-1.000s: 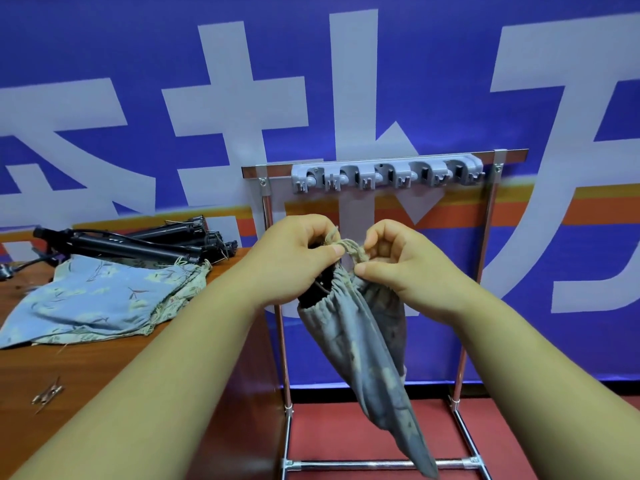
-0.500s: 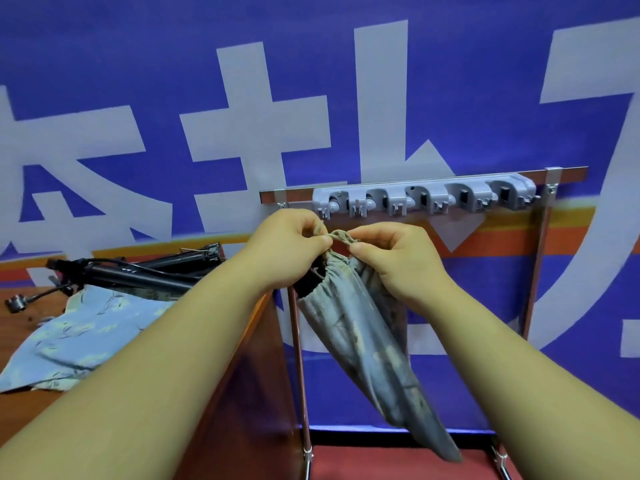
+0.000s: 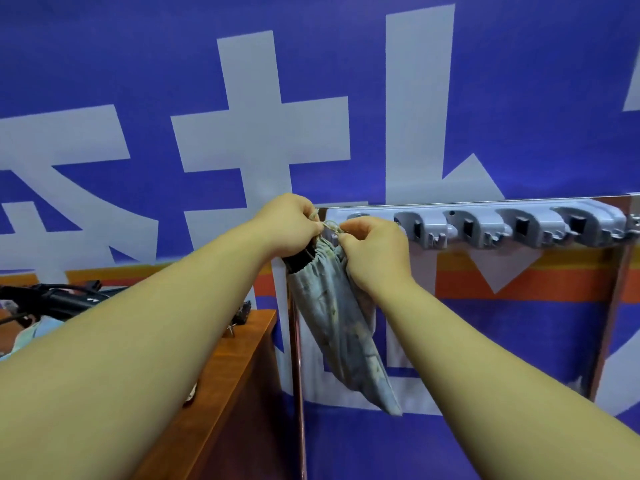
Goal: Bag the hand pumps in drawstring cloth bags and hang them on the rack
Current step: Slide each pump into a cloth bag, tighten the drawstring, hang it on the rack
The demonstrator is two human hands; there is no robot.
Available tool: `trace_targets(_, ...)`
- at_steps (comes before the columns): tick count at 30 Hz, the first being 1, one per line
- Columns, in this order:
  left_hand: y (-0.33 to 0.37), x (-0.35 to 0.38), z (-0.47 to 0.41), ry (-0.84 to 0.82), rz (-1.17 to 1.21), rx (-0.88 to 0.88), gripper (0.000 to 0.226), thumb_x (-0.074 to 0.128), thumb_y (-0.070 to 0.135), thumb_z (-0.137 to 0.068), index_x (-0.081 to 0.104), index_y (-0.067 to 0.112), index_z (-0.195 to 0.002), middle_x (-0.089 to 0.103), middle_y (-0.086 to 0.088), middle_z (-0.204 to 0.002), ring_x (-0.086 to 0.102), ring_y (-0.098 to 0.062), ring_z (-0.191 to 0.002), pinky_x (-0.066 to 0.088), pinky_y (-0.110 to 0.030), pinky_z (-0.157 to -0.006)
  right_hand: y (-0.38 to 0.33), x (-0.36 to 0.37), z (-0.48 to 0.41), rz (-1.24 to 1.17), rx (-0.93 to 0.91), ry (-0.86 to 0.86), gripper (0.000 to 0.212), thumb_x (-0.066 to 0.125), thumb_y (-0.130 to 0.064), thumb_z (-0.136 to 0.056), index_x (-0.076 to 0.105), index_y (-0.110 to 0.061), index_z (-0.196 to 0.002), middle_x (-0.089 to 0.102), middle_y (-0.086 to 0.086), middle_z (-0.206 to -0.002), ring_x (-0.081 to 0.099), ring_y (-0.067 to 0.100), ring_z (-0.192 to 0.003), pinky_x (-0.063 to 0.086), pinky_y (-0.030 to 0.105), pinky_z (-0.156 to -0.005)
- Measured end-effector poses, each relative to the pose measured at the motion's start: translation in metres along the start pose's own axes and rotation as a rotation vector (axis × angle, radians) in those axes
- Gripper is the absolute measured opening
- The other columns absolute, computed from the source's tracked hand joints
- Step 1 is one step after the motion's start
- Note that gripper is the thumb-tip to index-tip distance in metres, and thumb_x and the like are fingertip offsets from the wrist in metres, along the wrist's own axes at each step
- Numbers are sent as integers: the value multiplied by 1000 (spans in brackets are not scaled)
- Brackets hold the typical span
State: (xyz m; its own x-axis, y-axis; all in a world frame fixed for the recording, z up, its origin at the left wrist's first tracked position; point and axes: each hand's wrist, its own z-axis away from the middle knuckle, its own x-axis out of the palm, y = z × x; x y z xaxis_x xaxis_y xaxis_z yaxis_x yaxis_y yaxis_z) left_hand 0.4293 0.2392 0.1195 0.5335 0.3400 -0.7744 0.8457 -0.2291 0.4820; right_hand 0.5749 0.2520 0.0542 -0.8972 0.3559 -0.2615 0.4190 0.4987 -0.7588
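mostly hidden — rack [image 3: 485, 226] hook, drawstring [image 3: 330, 225] blurred

Staged demo booth: printed banner [image 3: 311, 98] backdrop, wooden table [image 3: 239, 358].

A brown wooden table [image 3: 242, 362] is showing at lower left, largely hidden by a forearm. Black hand pumps [image 3: 52, 299] are lying near its far edge, with pale blue cloth bags [image 3: 33, 336] lying just in front of them toward the left edge.
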Motion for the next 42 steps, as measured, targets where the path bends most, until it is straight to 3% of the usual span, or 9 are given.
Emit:
trace_targets(7, -17, 22, -11, -47, 6, 14, 20, 67, 22, -96, 72, 5, -86, 69, -7, -79, 59, -21, -72, 57, -40, -76, 20, 12, 8, 48, 21, 56, 23, 62, -15, -92, 76, -23, -109, 76, -7, -105, 68, 9, -97, 49, 20, -84)
trace_targets(11, -27, 28, 2, -64, 64, 23, 13, 70, 17, -94, 77, 13, -84, 75, -2, -88, 70, -22, -85, 57, -35, -81, 31, 11, 18, 6, 47, 33, 23, 65, -17, -92, 74, -25, -112, 74, -11, -102, 66, 3, -93, 49, 14, -82)
trace_targets(13, -32, 27, 12, -73, 91, 27, 9, 72, 16, -93, 78, 15, -99, 75, 0, -101, 69, -19, -95, 57, -33, -87, 32, 7, 27, 4, 52, 0, 25, 64, -18, -92, 72, -26, -115, 73, -11, -106, 65, 4, -97, 46, 16, -82)
trace_targets(18, -41, 2, 50, -108, 54, 8, 46, 70, 31, -95, 58, 26, -139, 63, 2, -127, 63, -18, -113, 53, -36, -97, 12, -11, 59, -6, 31, 12, 17, 67, -27, -92, 68, -29, -109, 68, -15, -107, 62, 0, -97, 39, 7, -75)
trace_targets(22, -47, -38, 101, -98, 16, -11, 29, 67, 30, -96, 65, 28, -125, 68, 8, -115, 71, -17, -96, 61, -34, -79, -28, -16, 92, -6, -3, -120, 3, 69, -28, -89, 67, -31, -90, 69, -14, -89, 63, -3, -83, 42, 11, -66)
trace_targets(27, -65, -89, 173, -94, -72, -34, 19, 69, 30, -95, 68, 25, -113, 69, 9, -100, 65, -6, -86, 46, -22, -65, -77, 5, 139, -10, -34, -320, 7, 71, -29, -86, 68, -29, -80, 70, -11, -79, 64, 2, -76, 52, 25, -72)
trace_targets(32, -103, -129, 243, -90, -121, -92, 17, 71, 31, -94, 71, 26, -110, 69, 10, -100, 64, -8, -91, 50, -24, -75, -112, 40, 190, 19, -99, -537, 9, 74, -31, -83, 68, -31, -76, 71, -15, -80, 66, 4, -79, 55, 32, -80)
trace_targets(36, -147, -144, 295, -92, -94, -181, 12, 70, 29, -95, 69, 29, -106, 65, 12, -92, 61, -5, -82, 40, -9, -63, -130, 69, 229, 34, -132, -676, 3, 75, -28, -84, 73, -25, -83, 70, -14, -82, 64, 2, -79, 52, 25, -80)
trace_targets(42, -225, -148, 355, -61, -33, -367, 10, 72, 28, -93, 67, 35, -98, 69, 7, -91, 66, -11, -75, 54, -32, -74, -147, 116, 278, 71, -137, -854, 2, 73, -28, -86, 72, -27, -87, 68, -15, -82, 64, 4, -79, 47, 17, -73)
